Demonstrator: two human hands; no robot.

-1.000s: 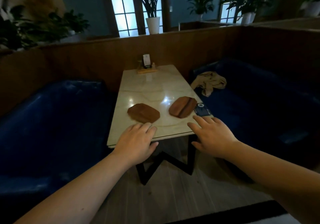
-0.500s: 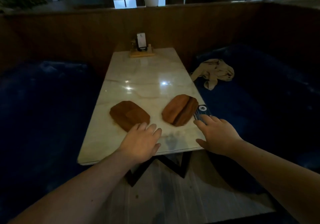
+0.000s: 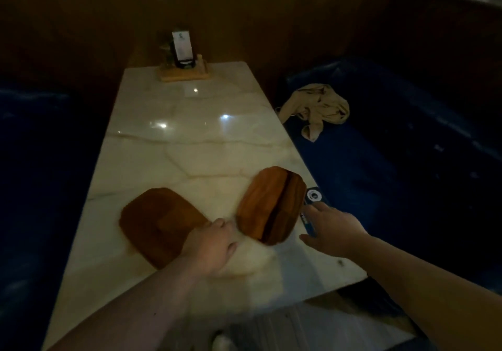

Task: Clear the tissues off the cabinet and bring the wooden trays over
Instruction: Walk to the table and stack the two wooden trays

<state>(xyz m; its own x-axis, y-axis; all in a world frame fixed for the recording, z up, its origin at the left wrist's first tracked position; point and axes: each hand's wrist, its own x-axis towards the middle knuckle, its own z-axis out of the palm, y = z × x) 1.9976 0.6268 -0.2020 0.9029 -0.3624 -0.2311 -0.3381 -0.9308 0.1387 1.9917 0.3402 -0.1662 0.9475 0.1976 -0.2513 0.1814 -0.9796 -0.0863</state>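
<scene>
Two wooden trays lie flat on the marble table (image 3: 190, 139). The darker left tray (image 3: 154, 223) sits near the front. The lighter right tray (image 3: 271, 204) is angled beside it, close to the table's right edge. My left hand (image 3: 212, 244) rests at the near right edge of the left tray, with its fingers bent down onto the wood. My right hand (image 3: 331, 231) hovers just right of the right tray with its fingers spread, their tips over a small blue card (image 3: 313, 197). No tissues are in view.
A wooden stand with a menu card (image 3: 182, 62) stands at the table's far end. A crumpled beige cloth (image 3: 317, 109) lies on the right blue bench (image 3: 380, 174). Another blue bench (image 3: 40, 160) flanks the left side, and a wooden partition closes the back.
The view has moved closer and tilted down. Both hands have reached forward: the left onto the left tray's edge with fingers curling, the right up beside the right tray over the blue card.
</scene>
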